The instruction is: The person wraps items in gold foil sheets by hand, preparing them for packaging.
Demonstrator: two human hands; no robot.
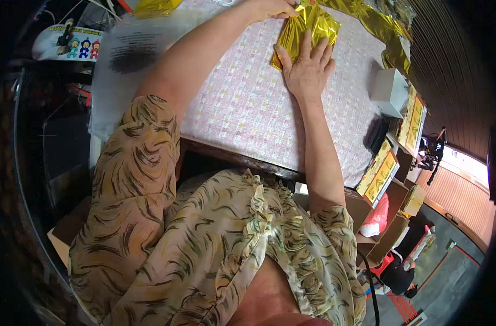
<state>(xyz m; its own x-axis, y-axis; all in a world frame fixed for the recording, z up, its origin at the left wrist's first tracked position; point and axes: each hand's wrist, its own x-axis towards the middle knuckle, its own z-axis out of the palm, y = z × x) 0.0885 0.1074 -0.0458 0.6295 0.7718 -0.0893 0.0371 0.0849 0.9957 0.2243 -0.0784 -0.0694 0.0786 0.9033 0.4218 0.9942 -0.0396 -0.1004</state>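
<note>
A crinkled piece of shiny gold foil (319, 26) lies on the table at the top of the view. My right hand (306, 73) rests flat over its lower part, fingers spread and pressing on it. At the foil's upper left corner, the fingers of my left hand (272, 8) are closed on its gathered edge. Under both arms is a table with a pink and white checked cover (242, 103).
More gold foil (392, 51) trails along the far right edge; another gold piece (156, 6) lies top left. A white box (389, 89) stands at the right, near yellow-labelled cartons (379, 176). Clear plastic (128, 76) covers the left side. A person (399, 278) is lower right.
</note>
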